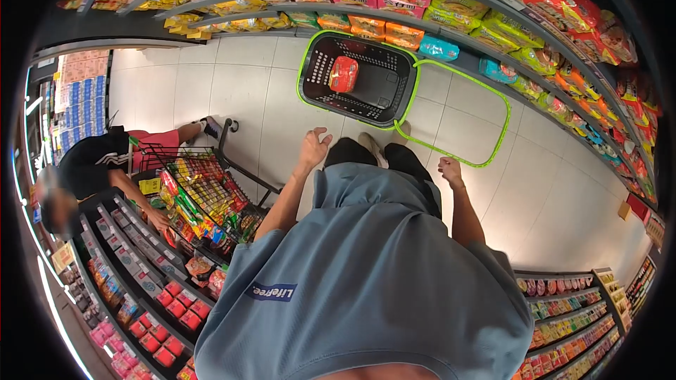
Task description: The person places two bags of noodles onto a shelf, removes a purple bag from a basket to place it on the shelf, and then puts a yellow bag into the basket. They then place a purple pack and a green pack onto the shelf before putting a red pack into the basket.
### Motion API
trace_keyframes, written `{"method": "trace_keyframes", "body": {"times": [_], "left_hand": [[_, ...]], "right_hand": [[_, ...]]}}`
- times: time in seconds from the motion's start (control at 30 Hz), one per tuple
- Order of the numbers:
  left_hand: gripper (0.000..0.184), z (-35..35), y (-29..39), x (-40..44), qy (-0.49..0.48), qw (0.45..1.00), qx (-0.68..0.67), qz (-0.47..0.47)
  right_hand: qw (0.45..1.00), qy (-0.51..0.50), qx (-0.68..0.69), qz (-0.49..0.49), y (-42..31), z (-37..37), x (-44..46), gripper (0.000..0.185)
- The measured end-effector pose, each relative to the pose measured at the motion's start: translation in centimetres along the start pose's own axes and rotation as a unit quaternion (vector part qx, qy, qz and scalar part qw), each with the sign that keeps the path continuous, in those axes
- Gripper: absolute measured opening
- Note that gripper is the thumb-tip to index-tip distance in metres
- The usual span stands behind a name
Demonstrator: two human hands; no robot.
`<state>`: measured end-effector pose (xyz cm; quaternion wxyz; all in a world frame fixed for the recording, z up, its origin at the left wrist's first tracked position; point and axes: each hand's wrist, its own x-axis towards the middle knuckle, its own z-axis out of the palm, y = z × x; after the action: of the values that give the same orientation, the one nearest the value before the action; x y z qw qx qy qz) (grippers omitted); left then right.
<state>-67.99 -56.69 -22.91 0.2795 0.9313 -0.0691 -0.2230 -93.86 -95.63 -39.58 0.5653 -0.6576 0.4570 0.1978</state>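
Note:
A black shopping basket [336,108] with a bright green rim stands on the floor in front of my feet. Inside it lies a red packaged item [343,74], its label too small to read. The basket's green handle [508,109] extends out to the right in a long loop. My left hand [315,149] is held below the basket's near edge, fingers apart and holding nothing. On the other side, my right hand [451,171] has its fingers curled loosely beside the near bar of the handle, with nothing visible in them.
Shelves [436,27] of colourful noodle packets curve along the far side. At the left, a person [98,162] bends beside a loaded shopping cart [204,200], one arm reaching down. More shelves [165,302] with packaged goods stand at lower left, and others [570,317] at lower right.

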Motion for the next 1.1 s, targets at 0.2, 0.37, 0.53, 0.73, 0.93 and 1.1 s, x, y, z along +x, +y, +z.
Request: {"method": "trace_keyframes", "body": {"times": [0.2,0.37,0.53,0.73,0.93,1.1], "left_hand": [[0.036,0.4,-3.5,3.5,-0.042,0.998,0.029,-0.033],[0.036,2.1,-7.9,9.8,-0.136,0.988,0.064,-0.028],[0.034,6.2,-12.7,17.6,-0.204,0.971,0.121,0.006],[0.031,12.4,-16.7,28.5,-0.207,0.973,0.101,-0.013],[0.035,19.7,-20.3,33.7,-0.252,0.950,0.175,-0.065],[0.062,27.3,-23.0,36.5,-0.292,0.891,0.300,-0.178]], "right_hand": [[0.998,0.031,0.031,0.039,-2.8,-1.3,0.0,0.024],[0.995,0.060,0.053,0.054,-2.9,0.4,-1.5,0.031],[0.988,0.106,0.082,0.080,-3.6,7.0,-3.9,0.025],[0.993,0.052,0.025,0.101,-3.6,19.8,-4.6,0.025],[0.995,0.037,-0.068,0.066,-3.2,29.6,-5.0,0.029],[0.977,0.058,-0.207,0.016,-4.0,31.5,-4.0,0.025]]}}
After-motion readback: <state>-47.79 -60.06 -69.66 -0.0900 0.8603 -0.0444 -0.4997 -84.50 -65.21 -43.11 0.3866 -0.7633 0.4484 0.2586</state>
